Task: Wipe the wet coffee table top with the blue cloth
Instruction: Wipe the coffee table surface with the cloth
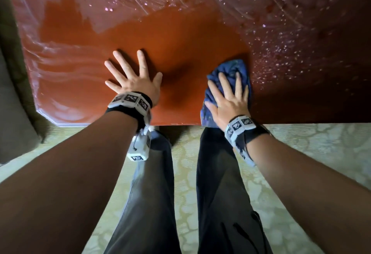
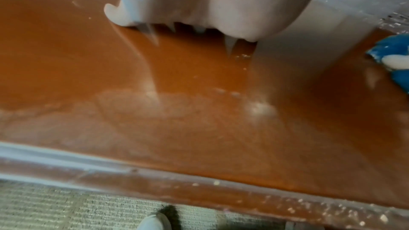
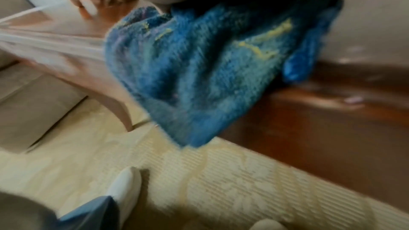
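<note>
The cloth point(image 1: 230, 85) lies bunched under the right hand point(image 1: 228, 101), which presses it with flat, spread fingers at the near edge of the table point(image 1: 180, 39); 1 corner hangs over this edge. At 9 o'clock from it, apart, the left hand point(image 1: 134, 79) rests flat and spread, holding nothing. Wet drops lie toward 12 and 2 o'clock. Both wrist views are blurred.

A pale cream carpet with a ribbed weave and a lighter leafy pattern point(image 1: 301, 149) covers the floor. At the left stands a piece of beige upholstered furniture with a rounded corner point(image 1: 12, 113), seen again in the right wrist view point(image 3: 33, 102). Light from above falls softly, leaving shadows on the carpet.
</note>
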